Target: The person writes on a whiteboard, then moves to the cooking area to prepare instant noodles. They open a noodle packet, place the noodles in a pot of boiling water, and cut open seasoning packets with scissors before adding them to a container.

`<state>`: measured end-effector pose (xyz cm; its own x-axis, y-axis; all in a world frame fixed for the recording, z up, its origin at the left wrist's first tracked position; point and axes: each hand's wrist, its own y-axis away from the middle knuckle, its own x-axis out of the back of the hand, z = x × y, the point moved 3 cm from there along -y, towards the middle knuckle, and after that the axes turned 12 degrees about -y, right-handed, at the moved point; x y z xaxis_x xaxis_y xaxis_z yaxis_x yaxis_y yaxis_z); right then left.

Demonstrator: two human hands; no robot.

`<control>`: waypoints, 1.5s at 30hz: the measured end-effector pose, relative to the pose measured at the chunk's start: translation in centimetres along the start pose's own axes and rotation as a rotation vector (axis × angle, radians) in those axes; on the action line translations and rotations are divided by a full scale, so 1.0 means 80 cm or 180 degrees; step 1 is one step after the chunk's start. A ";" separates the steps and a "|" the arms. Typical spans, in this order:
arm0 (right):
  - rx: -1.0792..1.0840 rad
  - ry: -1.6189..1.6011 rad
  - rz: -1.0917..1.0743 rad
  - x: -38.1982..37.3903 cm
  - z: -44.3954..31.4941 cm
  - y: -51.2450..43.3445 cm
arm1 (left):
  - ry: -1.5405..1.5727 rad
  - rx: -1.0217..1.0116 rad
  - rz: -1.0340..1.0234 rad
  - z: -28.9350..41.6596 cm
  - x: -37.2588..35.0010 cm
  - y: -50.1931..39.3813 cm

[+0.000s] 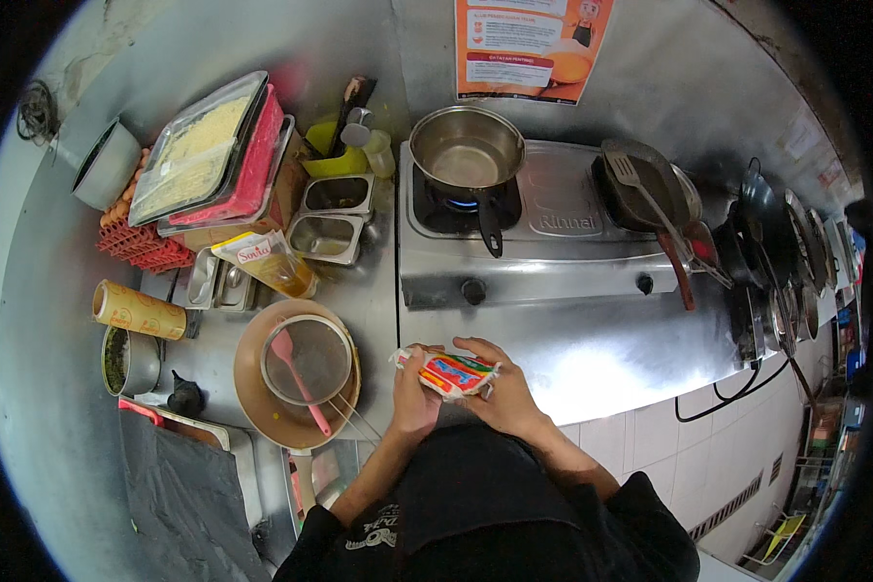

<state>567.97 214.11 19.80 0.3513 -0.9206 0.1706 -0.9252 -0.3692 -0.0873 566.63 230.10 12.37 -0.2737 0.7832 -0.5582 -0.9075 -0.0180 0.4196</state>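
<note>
Between my two hands, close to my body at the counter's front edge, is a small printed packet (451, 372) in red, white and green. My left hand (415, 396) grips its left end, thumb on top. Its right end is held by my right hand (505, 396), the index finger raised over the back edge. A steel saucepan (468, 149) with a black handle stands on the left burner of the gas stove (560, 262), over a blue flame. To the left, a sieve (307, 360) and a pink spatula (291, 356) rest in a brown pan (251, 378).
Left are a sauce pouch (269, 265), steel containers (327, 236), a cling film roll (142, 309), stacked trays (196, 156) and eggs (120, 211). On the right burner lie a grill pan (647, 182) and a slotted turner (647, 189). Woks (764, 211) stand farther right.
</note>
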 end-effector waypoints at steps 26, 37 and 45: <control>0.0422 0.1199 -0.0493 0.017 -0.037 0.015 | 0.0698 0.0331 -0.0142 0.002 0.030 -0.013; -0.0008 0.0671 -0.0435 -0.015 0.004 0.004 | 0.0401 0.0619 -0.0362 -0.009 0.021 0.007; -0.0054 0.0471 -0.0535 -0.011 0.021 0.004 | 0.0371 0.0925 -0.0074 -0.031 0.037 0.000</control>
<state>567.63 214.56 18.00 0.4771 -0.8171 0.3235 -0.8581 -0.5126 -0.0291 565.02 230.86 8.94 -0.3038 0.7045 -0.6414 -0.7895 0.1907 0.5834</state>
